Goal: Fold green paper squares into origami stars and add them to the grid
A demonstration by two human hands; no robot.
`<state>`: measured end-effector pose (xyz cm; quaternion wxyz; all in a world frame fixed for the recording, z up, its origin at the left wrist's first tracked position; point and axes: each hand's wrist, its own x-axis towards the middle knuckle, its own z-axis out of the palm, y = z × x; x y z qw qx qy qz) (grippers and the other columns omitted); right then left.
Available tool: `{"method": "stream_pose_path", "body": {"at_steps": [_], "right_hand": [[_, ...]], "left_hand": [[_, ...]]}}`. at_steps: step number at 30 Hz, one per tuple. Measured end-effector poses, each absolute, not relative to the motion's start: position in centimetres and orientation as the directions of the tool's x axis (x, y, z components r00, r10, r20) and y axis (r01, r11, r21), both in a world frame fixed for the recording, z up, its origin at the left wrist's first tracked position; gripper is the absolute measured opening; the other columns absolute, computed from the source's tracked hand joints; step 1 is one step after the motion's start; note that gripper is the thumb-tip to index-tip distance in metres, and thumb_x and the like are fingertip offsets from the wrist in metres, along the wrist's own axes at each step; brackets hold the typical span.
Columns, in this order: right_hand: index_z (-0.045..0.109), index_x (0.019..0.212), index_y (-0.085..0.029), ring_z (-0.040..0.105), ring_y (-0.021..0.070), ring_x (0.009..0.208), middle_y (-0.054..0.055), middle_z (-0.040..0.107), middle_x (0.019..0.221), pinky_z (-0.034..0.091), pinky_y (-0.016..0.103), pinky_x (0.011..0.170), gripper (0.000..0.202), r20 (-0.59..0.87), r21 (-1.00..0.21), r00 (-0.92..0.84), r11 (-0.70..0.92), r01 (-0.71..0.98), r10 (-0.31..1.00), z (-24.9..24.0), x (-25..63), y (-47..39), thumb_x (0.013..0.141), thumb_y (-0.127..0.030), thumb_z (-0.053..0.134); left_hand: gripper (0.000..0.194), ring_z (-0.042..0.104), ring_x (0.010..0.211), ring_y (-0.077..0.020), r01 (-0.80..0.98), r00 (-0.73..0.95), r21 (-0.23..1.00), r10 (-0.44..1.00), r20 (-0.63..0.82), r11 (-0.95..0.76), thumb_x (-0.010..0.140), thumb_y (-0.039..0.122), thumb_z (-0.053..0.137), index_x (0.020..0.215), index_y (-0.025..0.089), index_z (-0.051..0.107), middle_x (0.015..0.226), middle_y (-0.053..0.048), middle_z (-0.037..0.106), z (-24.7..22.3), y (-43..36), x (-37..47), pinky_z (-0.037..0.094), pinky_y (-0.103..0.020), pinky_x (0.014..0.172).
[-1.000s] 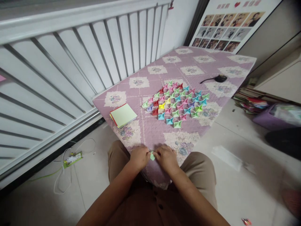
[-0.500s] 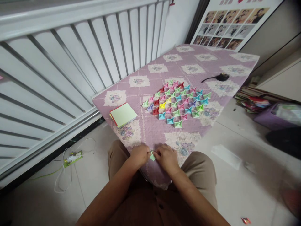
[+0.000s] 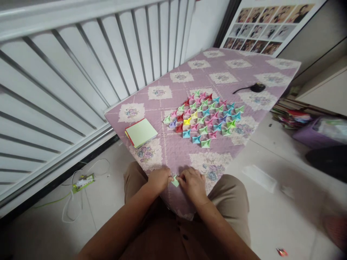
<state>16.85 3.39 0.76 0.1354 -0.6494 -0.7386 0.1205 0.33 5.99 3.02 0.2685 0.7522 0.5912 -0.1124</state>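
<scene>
Paper [image 3: 175,181] lies near tablecloth edge [image 3: 181,206], seemingly pinched by left hand [image 3: 159,179] and right hand [image 3: 193,182].

Left hand [image 3: 159,179] and right hand [image 3: 192,183] partly covering green paper [image 3: 175,181]
Its folds are showing too small to tell; the photo board [image 3: 265,28] is running past the top edge.

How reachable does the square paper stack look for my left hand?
Likely yes: nothing visibly stands between your left hand and the paper stack, though that hand is at the small green paper.
</scene>
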Motion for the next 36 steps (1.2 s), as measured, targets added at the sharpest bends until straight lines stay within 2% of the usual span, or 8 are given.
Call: {"method": "stream_pose_path", "body": {"at_steps": [8,17,32,36], "right_hand": [[0.061,0.071,-0.024,0.050,0.0208,0.086,0.002,0.062,0.083,0.025,0.033,0.070,0.017,0.041,-0.359,-0.119,0.126,0.925,0.992,0.9,16.8,3.5,0.079,-0.038,0.066],[0.061,0.069,-0.023,0.051,0.0218,0.088,0.003,0.063,0.083,0.026,0.033,0.070,0.025,-0.008,-0.331,-0.086,0.079,0.940,0.996,1.7,16.3,3.9,0.077,-0.046,0.066],[0.061,0.073,-0.022,0.049,0.0209,0.088,0.001,0.063,0.086,0.022,0.033,0.071,0.021,-0.077,-0.337,-0.067,0.037,0.941,0.995,1.7,16.0,4.7,0.075,-0.041,0.069],[0.062,0.075,-0.022,0.049,0.0205,0.087,0.001,0.062,0.085,0.023,0.034,0.074,0.017,0.023,-0.368,-0.096,0.098,0.925,0.995,1.1,16.0,4.2,0.077,-0.038,0.069]], "left_hand": [[0.020,0.063,0.087,-0.0203,0.933,0.314,0.316,0.813,-0.490,-0.169,0.083,0.037,0.057,0.093,0.023,0.066,0.094,-0.003,0.069,2.9,6.4,-0.2,0.043,-0.027,0.070],[0.018,0.064,0.078,-0.0195,0.931,0.328,0.321,0.787,-0.522,-0.175,0.080,0.035,0.057,0.084,0.023,0.069,0.084,-0.003,0.070,3.6,7.0,0.1,0.043,-0.026,0.064],[0.022,0.063,0.091,-0.0237,0.932,0.334,0.308,0.780,-0.529,-0.191,0.084,0.033,0.054,0.098,0.021,0.065,0.098,-0.007,0.068,2.8,6.8,0.1,0.045,-0.031,0.075],[0.020,0.063,0.090,-0.0228,0.930,0.326,0.320,0.812,-0.485,-0.182,0.084,0.034,0.054,0.096,0.022,0.065,0.097,-0.006,0.068,2.8,6.3,-0.1,0.044,-0.030,0.075]]}}
